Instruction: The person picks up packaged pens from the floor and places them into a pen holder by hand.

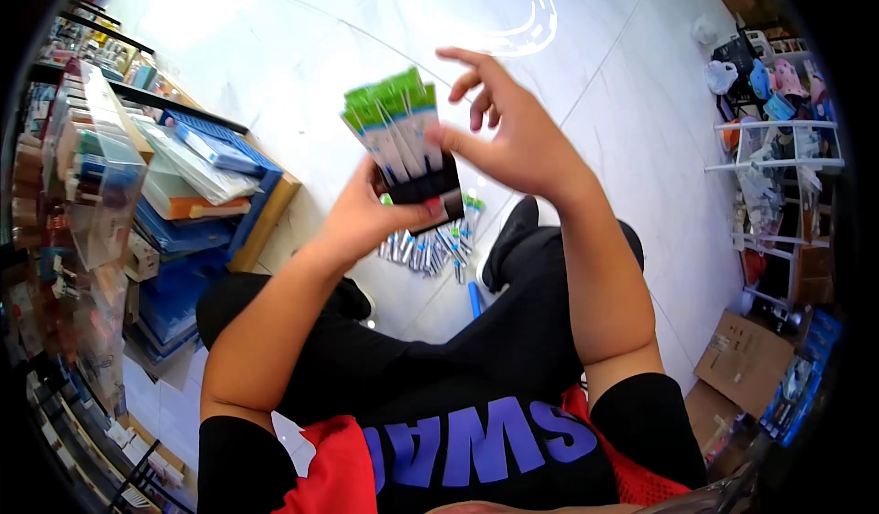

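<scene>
My left hand (366, 216) is wrapped round the lower part of a black box (428, 189). Slim packets with green tops and white bodies (392, 116) stand up out of that box, fanned a little. Just to the right, my right hand (499, 125) has its fingers spread, and its thumb is at the edge of the packets. On the floor below the box lies a loose pile of similar slim packets (426, 250), partly hidden by the box and my left hand. A blue stick-like item (474, 300) lies beside my leg.
Shelves with goods and a blue rack of folders (206, 152) stand on the left. On the right are a white wire rack (778, 162) with hanging items and a cardboard box (743, 360). A black shoe (513, 239) is beside the pile.
</scene>
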`<state>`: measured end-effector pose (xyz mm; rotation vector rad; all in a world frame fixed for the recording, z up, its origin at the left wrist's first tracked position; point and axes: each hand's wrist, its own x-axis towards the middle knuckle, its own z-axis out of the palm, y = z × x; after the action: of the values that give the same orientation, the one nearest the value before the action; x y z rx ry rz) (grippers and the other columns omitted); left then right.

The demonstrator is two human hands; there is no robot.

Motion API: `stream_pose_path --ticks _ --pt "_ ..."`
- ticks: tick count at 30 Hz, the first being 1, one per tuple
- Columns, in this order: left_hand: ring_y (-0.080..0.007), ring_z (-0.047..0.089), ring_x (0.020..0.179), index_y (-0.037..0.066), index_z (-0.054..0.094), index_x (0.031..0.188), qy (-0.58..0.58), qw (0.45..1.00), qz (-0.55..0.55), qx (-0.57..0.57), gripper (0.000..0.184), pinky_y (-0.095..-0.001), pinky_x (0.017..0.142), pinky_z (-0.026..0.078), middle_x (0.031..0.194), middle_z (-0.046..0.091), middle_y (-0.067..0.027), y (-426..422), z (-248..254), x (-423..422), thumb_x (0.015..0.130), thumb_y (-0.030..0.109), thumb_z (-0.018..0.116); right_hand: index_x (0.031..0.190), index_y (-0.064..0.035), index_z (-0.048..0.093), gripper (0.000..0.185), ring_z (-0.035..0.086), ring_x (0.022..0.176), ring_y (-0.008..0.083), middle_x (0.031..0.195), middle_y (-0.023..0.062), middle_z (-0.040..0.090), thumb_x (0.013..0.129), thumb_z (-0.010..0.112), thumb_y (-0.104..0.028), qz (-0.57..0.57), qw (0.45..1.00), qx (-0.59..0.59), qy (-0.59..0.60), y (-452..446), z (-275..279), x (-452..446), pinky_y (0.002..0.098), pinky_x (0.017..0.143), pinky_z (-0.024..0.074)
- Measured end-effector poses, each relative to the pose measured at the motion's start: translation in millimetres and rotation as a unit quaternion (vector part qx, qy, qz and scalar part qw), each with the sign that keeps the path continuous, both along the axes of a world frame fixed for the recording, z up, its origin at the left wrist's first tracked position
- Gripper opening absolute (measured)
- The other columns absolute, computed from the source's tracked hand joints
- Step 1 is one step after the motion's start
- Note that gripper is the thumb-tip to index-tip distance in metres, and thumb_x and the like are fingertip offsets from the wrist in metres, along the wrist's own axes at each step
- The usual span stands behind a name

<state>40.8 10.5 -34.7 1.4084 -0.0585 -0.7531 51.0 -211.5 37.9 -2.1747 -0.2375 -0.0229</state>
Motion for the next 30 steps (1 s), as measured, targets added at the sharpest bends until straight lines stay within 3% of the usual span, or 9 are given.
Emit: stream_pose_path --ticks 5,6,10,12,14,16,19,27,30 --pt "-0.0208 0.069 0.101 -0.002 0.059 0.126 -0.023 0.998 0.056 0.032 0.058 -0.0337 0.099 0.051 0.113 0.070 -0.0114 7.3 -2.7 12.7 0.075 0.006 0.087 0.118 -0.0021 0.064 0.047 0.060 0.080 0.0108 0.090 0.0061 0.065 0.095 0.067 -0.044 -0.144 0.989 0.005 0.021 -29.5 -68.6 32.0 0.0261 0.071 0.0490" --pt "-0.0203 0.068 0.101 -0.002 0.059 0.126 -0.043 0.997 0.059 0.026 0.058 -0.0330 0.098 0.051 0.113 0.070 -0.0113 9.1 -3.8 15.4 0.076 0.008 0.086 0.131 -0.0048 0.053 0.056 0.057 0.069 0.0173 0.081 0.0038 0.062 0.097 0.067 -0.047 -0.177 0.982 0.005 0.072 -30.6 -90.3 59.6 0.0334 0.074 0.0498" --pt "-0.0223 0.064 0.111 -0.005 0.054 0.129 -0.057 0.997 0.046 0.029 0.073 -0.0330 0.102 0.048 0.118 0.065 -0.0146 21.3 -7.9 25.6 0.071 0.019 0.090 0.107 -0.0049 0.070 0.038 0.070 0.100 0.0313 0.107 0.0192 0.074 0.083 0.071 -0.035 -0.258 0.937 -0.053 0.228 -73.9 -292.7 29.4 0.0389 0.090 0.0543" --pt "-0.0202 0.064 0.109 -0.003 0.056 0.128 -0.065 0.995 0.051 0.046 0.068 -0.0326 0.102 0.047 0.115 0.067 -0.0123 26.3 -7.7 24.9 0.073 0.021 0.090 0.099 -0.0088 0.068 0.021 0.063 0.063 0.0149 0.074 0.0060 0.066 0.087 0.071 -0.026 -0.295 0.869 -0.023 0.397 -61.2 -359.8 -19.2 0.0340 0.050 0.0513" --pt "-0.0192 0.064 0.107 -0.003 0.058 0.127 -0.076 0.993 0.058 0.068 0.066 -0.0322 0.101 0.046 0.113 0.069 -0.0113 31.4 -10.1 24.2 0.074 0.023 0.089 0.105 -0.0058 0.066 0.046 0.066 0.069 0.0205 0.082 0.0104 0.068 0.076 0.083 -0.036 -0.236 0.813 -0.066 0.527 -51.1 -417.1 -75.2 0.0372 0.055 0.0550" --pt "-0.0195 0.065 0.106 -0.003 0.059 0.126 -0.086 0.990 0.059 0.093 0.067 -0.0317 0.101 0.046 0.113 0.069 -0.0114 36.0 -14.5 22.0 0.074 0.025 0.090 0.121 0.0007 0.056 0.077 0.070 0.089 0.0271 0.102 0.0182 0.069 0.068 0.089 -0.043 -0.225 0.841 -0.079 0.486 -22.7 -418.5 -128.5 0.0394 0.071 0.0580" --pt "-0.0195 0.066 0.104 -0.003 0.061 0.124 -0.058 0.992 0.056 0.098 0.064 -0.0309 0.101 0.046 0.109 0.070 -0.0111 38.9 -15.1 21.3 0.074 0.025 0.089 0.137 -0.0043 0.041 0.088 0.060 0.124 0.0336 0.137 0.0187 0.058 0.071 0.089 -0.040 -0.212 0.803 -0.208 0.517 2.8 -428.8 -163.5 0.0425 0.102 0.0502" --pt "-0.0193 0.067 0.102 -0.003 0.062 0.123 -0.030 0.992 0.043 0.111 0.062 -0.0316 0.100 0.048 0.109 0.071 -0.0109 29.4 -25.8 29.0 0.074 0.022 0.090 0.101 -0.0014 0.067 0.041 0.072 0.092 0.0314 0.096 0.0156 0.073 0.079 0.081 -0.033 -0.171 0.857 -0.207 0.440 -7.2 -439.4 -172.3 0.0402 0.082 0.0552" --pt "-0.0194 0.067 0.102 -0.003 0.062 0.123 -0.034 0.994 0.032 0.102 0.062 -0.0317 0.100 0.048 0.109 0.071 -0.0110 24.4 -25.9 33.0 0.074 0.022 0.090 0.109 -0.0023 0.069 0.037 0.071 0.102 0.0313 0.104 0.0171 0.073 0.084 0.075 -0.030 -0.166 0.858 -0.141 0.464 -11.8 -445.7 -169.9 0.0399 0.087 0.0546"
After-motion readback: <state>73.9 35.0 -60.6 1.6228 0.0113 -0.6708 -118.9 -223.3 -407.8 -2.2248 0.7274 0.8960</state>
